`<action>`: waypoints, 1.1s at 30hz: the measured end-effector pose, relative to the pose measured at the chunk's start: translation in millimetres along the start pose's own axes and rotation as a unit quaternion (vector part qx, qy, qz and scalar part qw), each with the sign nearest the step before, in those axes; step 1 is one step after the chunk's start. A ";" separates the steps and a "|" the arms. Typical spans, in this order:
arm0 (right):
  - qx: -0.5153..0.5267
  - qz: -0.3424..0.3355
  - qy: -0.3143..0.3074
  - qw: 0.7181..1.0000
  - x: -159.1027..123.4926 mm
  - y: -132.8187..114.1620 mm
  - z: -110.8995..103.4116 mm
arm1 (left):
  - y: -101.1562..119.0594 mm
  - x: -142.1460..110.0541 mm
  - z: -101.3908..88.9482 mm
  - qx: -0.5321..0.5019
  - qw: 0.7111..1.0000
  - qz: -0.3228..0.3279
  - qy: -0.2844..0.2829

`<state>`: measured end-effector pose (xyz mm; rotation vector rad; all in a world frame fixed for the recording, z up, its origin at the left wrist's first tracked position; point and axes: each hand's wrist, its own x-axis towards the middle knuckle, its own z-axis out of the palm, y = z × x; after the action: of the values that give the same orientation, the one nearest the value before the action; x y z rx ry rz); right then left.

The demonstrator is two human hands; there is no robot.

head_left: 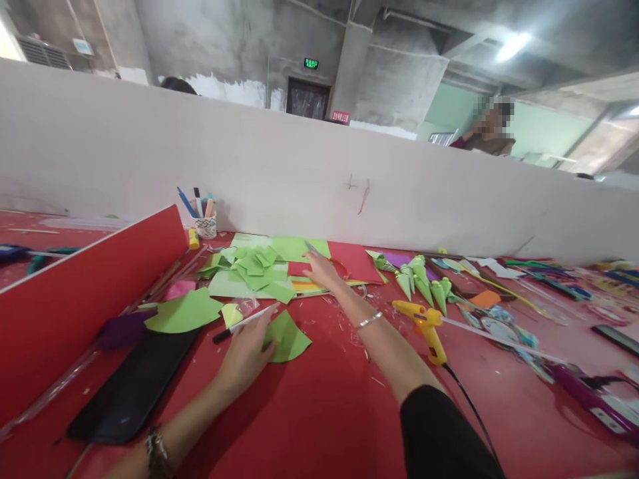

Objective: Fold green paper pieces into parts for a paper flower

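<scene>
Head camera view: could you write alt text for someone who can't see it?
A person's left hand touches a green paper piece on a red table, while the right hand is at a pair of scissors over coloured sheets. A yellow glue gun lies to the right, near green paper cones.

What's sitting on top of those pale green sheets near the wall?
A loose pile of small, brighter green paper pieces lies on the pale green sheets. The pile covers part of them, so whatever lies directly beneath it can't be seen.
</scene>
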<state>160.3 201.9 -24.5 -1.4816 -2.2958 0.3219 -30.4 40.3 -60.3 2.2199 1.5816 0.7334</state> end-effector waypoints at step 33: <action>-0.189 0.154 0.032 0.969 52.3 8.2 18.0 | -5.6 -1.3 7.2 -0.006 1.000 -0.010 0.020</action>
<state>140.0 253.1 -33.6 -2.0106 -2.1553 -0.0907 -30.9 41.2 -69.4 2.1906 1.6114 0.7848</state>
